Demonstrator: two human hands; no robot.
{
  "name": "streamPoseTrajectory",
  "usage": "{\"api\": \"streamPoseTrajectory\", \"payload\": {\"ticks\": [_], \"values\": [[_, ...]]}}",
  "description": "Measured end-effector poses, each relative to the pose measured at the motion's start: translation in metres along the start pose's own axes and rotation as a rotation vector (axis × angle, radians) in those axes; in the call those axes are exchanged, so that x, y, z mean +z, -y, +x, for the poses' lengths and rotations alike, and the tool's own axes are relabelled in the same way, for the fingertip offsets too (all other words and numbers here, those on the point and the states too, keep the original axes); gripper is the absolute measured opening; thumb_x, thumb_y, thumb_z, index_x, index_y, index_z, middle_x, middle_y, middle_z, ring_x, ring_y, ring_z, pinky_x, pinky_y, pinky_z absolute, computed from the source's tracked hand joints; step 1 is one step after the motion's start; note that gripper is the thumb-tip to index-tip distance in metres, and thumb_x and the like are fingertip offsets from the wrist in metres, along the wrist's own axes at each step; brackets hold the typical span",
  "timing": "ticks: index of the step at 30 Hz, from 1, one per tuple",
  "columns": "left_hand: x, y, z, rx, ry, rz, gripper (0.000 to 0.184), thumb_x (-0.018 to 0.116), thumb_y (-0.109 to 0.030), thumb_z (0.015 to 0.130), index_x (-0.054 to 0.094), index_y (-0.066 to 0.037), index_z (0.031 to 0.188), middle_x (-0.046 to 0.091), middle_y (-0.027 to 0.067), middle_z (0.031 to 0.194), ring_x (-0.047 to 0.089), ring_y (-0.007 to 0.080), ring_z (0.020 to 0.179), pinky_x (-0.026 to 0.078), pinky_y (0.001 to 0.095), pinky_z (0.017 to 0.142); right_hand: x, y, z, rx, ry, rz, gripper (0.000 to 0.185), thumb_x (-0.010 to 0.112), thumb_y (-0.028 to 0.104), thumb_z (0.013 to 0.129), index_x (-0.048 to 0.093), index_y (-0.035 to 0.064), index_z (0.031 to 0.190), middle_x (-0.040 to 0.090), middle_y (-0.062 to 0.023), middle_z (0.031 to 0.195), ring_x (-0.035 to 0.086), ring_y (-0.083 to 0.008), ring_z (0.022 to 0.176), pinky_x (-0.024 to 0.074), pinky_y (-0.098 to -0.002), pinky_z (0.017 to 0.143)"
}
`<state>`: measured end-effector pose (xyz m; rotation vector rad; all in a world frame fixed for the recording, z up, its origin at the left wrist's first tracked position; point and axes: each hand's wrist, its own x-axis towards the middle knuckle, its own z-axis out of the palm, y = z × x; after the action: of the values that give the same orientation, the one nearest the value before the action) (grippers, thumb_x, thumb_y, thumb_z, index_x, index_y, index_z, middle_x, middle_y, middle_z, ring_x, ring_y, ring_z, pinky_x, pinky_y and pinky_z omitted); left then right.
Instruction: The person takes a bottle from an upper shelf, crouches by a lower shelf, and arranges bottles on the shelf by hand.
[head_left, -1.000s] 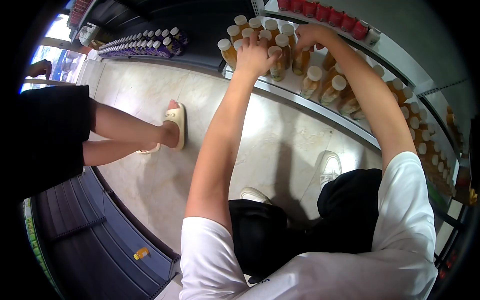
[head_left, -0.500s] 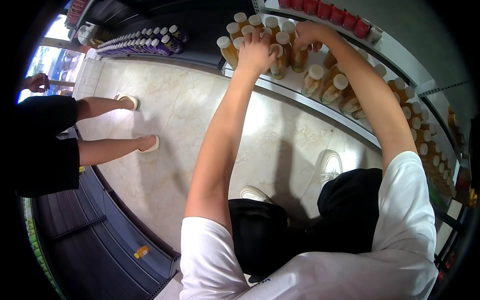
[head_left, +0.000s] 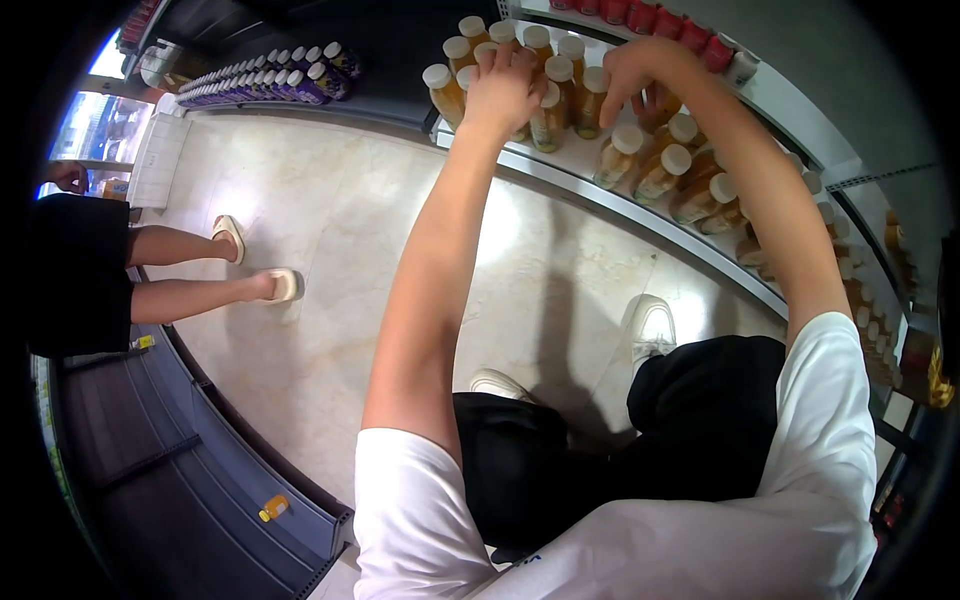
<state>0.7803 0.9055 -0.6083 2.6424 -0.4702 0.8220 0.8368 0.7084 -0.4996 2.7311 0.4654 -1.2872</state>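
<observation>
My left hand (head_left: 503,92) is over a cluster of white-capped bottles of amber drink on the white shelf (head_left: 590,150). Its fingers curve around the top of one bottle (head_left: 518,132), mostly hidden under the palm. More upright bottles stand close around it, among them a front one (head_left: 547,125) and another (head_left: 590,105). To the right, my right hand (head_left: 635,78) hangs with bent fingers apart and nothing visibly held. Its fingertips point down beside the upright bottles. Below it, several similar bottles lean or lie tilted, such as this bottle (head_left: 618,158).
Red cans (head_left: 640,15) line the shelf above. Rows of purple bottles (head_left: 310,85) stand on the dark shelf to the left. Another person's legs (head_left: 200,290) are in the aisle at left. A small orange bottle (head_left: 273,508) lies on the lower-left dark shelf.
My right hand has drawn back to the right from the upright bottles, its fingers now clear of them. My left hand stays over the same bottles. The view has shifted slightly.
</observation>
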Motion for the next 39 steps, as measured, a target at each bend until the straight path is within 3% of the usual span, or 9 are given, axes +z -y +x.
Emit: {"api": "streamPoseTrajectory", "payload": {"ticks": [3, 7, 10, 23, 25, 34, 39], "values": [[0.008, 0.0, 0.004, -0.023, -0.023, 0.001, 0.033, 0.065, -0.03, 0.086, 0.065, -0.009, 0.111, 0.058, 0.0106, 0.122, 0.053, 0.0368, 0.113, 0.044, 0.0508, 0.093, 0.017, 0.012, -0.003, 0.018, 0.086, -0.108, 0.076, 0.09, 0.044, 0.065, 0.066, -0.0013, 0.121, 0.072, -0.0213, 0.106, 0.073, -0.031, 0.081, 0.0615, -0.0403, 0.071], [0.006, -0.011, 0.007, -0.029, 0.005, 0.011, 0.038, 0.066, -0.032, 0.086, 0.064, -0.01, 0.117, 0.058, 0.0107, 0.126, 0.052, 0.037, 0.117, 0.043, 0.0503, 0.097, 0.033, 0.017, 0.015, 0.029, 0.063, -0.132, 0.058, 0.092, 0.031, 0.064, 0.071, -0.0067, 0.103, 0.073, -0.0218, 0.096, 0.073, -0.0298, 0.074, 0.0616, -0.0404, 0.068], [0.0, -0.016, 0.009, -0.067, 0.183, -0.03, 0.045, 0.064, -0.034, 0.089, 0.059, -0.013, 0.129, 0.052, 0.0119, 0.137, 0.043, 0.039, 0.128, 0.038, 0.0518, 0.107, 0.029, 0.028, -0.002, 0.026, 0.031, -0.158, 0.053, 0.09, 0.025, 0.066, 0.07, -0.0081, 0.102, 0.073, -0.0217, 0.092, 0.073, -0.0288, 0.072, 0.0619, -0.0388, 0.066], [-0.006, -0.009, 0.002, -0.076, 0.214, -0.045, 0.046, 0.066, -0.036, 0.087, 0.06, -0.014, 0.127, 0.055, 0.0121, 0.132, 0.048, 0.0401, 0.124, 0.042, 0.0526, 0.103, 0.016, 0.033, 0.015, -0.073, -0.026, -0.023, 0.049, 0.085, 0.021, 0.072, 0.068, -0.0051, 0.11, 0.072, -0.0226, 0.098, 0.074, -0.0286, 0.074, 0.0628, -0.0364, 0.065], [-0.007, -0.01, 0.002, -0.079, 0.229, -0.021, 0.045, 0.066, -0.035, 0.087, 0.06, -0.013, 0.126, 0.055, 0.0124, 0.134, 0.048, 0.0402, 0.124, 0.043, 0.0527, 0.103, 0.016, 0.036, 0.012, -0.094, -0.086, 0.004, 0.056, 0.087, 0.015, 0.067, 0.061, -0.01, 0.11, 0.071, -0.0209, 0.081, 0.073, -0.0285, 0.066, 0.0631, -0.0367, 0.057], [-0.006, -0.012, 0.002, -0.072, 0.221, 0.008, 0.045, 0.066, -0.036, 0.087, 0.061, -0.013, 0.125, 0.055, 0.0122, 0.134, 0.048, 0.0401, 0.125, 0.043, 0.0529, 0.104, 0.017, 0.034, 0.021, -0.223, -0.231, 0.141, 0.064, 0.091, 0.009, 0.061, 0.055, -0.0057, 0.112, 0.067, -0.02, 0.1, 0.073, -0.0312, 0.068, 0.0607, -0.038, 0.05], [-0.007, -0.012, 0.001, -0.072, 0.223, -0.003, 0.041, 0.065, -0.037, 0.087, 0.064, -0.015, 0.121, 0.055, 0.0111, 0.132, 0.048, 0.0397, 0.125, 0.043, 0.0527, 0.104, 0.016, 0.04, 0.01, -0.22, -0.273, 0.123, 0.061, 0.091, 0.009, 0.061, 0.053, -0.0033, 0.108, 0.067, -0.0192, 0.1, 0.073, -0.0314, 0.067, 0.061, -0.0379, 0.05]]}}
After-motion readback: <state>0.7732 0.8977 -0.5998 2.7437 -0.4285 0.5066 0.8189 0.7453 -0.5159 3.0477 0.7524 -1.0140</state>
